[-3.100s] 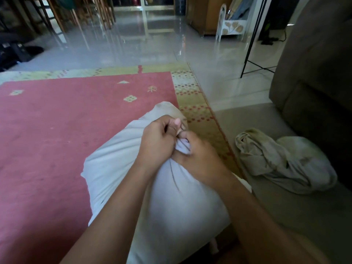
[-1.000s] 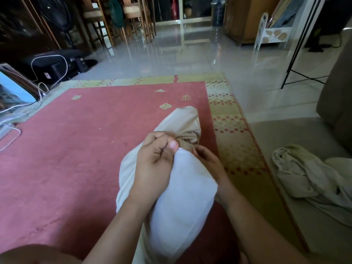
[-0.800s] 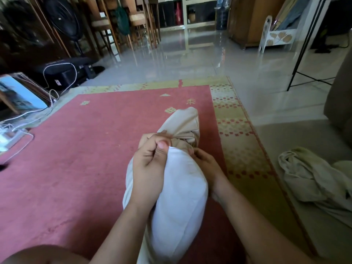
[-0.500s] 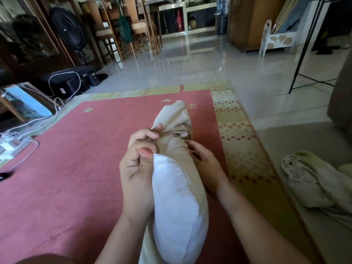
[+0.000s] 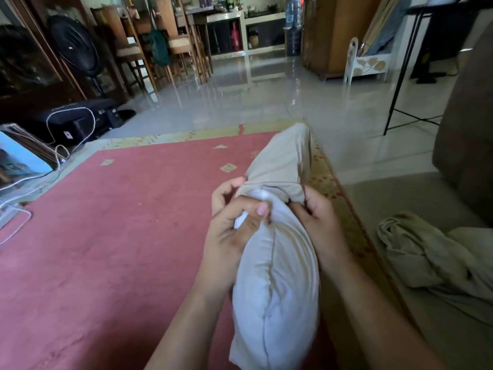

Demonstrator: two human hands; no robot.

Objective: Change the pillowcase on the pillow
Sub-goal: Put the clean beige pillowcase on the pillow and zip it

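The white pillow (image 5: 277,289) runs lengthwise away from the person over the red rug (image 5: 120,236), its far end in the beige pillowcase (image 5: 280,161). The left hand (image 5: 234,222) pinches the pillow; the right hand (image 5: 317,220) grips the pillowcase edge.

Two hands (image 5: 229,231) (image 5: 320,222), one pillow (image 5: 277,289), one pillowcase (image 5: 280,161), one crumpled cloth (image 5: 426,257), one rug (image 5: 106,236).

I see daylight coming from the far end of the room, laying pale glare over the glossy grey tiled floor (image 5: 266,94), while the dark wooden cabinet (image 5: 24,65) at far left is lost in shadow. Near me the white stuffed pillow (image 5: 277,289) reads dim and bluish, the beige fabric pillowcase (image 5: 280,158) beyond it is better lit, and the wide lens bends lines at the edges.
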